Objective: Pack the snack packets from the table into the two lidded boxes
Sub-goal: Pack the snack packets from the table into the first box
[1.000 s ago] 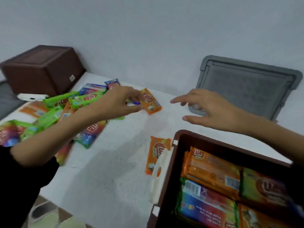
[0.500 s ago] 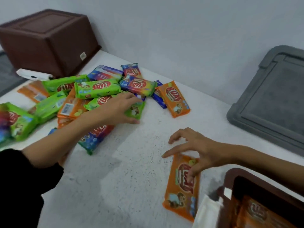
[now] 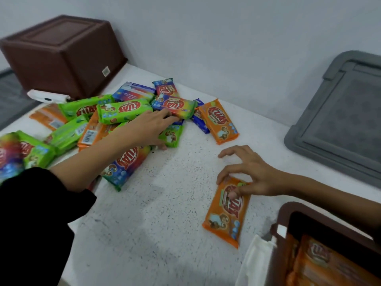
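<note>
Orange packet (image 3: 225, 215) pinched by right hand (image 3: 254, 176) fingers; left hand (image 3: 147, 127) fingers flat on pile (image 3: 123, 110).

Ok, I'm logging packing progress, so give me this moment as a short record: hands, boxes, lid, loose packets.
left hand: straight fingers rest on the pile of green, orange and blue snack packets
right hand: pinches the top end of a lone orange snack packet lying on the white speckled table
near box: open brown plastic box, holding packed orange packets
far box: second brown plastic box, beyond the pile
lid: grey plastic lid, off, at the right by the wall
</note>
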`<state>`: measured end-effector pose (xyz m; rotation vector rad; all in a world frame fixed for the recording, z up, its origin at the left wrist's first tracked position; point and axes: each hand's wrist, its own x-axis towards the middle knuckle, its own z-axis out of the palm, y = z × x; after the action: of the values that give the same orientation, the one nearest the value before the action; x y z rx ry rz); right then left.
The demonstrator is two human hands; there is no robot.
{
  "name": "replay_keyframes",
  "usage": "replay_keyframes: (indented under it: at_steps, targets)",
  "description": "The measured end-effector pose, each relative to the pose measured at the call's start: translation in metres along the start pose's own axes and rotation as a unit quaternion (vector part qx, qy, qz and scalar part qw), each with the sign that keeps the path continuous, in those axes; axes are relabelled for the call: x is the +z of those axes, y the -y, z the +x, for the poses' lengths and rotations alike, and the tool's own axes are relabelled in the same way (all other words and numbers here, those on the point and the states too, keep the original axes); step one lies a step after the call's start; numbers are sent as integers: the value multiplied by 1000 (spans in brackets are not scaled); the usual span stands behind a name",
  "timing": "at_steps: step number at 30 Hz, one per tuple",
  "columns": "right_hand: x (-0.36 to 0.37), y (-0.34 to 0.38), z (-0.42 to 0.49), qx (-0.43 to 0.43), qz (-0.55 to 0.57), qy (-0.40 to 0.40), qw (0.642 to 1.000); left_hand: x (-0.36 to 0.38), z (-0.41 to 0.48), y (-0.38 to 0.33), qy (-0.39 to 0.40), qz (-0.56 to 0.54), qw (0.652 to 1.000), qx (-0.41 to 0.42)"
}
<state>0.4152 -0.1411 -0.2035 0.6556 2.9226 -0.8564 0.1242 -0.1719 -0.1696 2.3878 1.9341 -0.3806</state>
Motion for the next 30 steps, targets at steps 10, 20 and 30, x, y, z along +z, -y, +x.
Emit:
replay_keyframes:
  at_steps: [10, 20, 30]
  targets:
    - [-1, 5, 0, -70, -25, 135, 988, 4, -6, -3, -6, 47, 999, 3]
    - [2, -4, 6, 34, -53, -33, 997, 8, -11, -4, 6, -81, 995, 62]
    - [-16, 8, 7, -70, -180, 58, 980, -8, -2, -3, 95, -72, 989, 82]
